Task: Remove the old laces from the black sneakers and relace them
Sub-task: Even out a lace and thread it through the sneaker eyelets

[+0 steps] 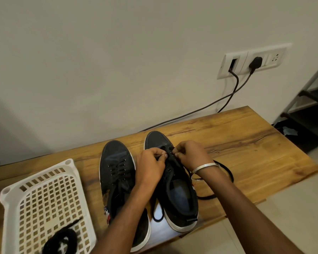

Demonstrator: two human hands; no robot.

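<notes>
A black lace (170, 158) was pinched in the grip of both the left hand (151, 166) and the right hand (190, 155), fingers curled tight over the upper eyelets of the right sneaker (174, 189). Its loose ends were trailed toward the near edge and out to the right. The left sneaker (117, 173), fully laced, was set just beside it. Both were placed on the wooden surface (246, 143), backed by a wall; bare room was left rightward. A white basket (44, 202) with coiled laces (61, 241) was kept at left.
</notes>
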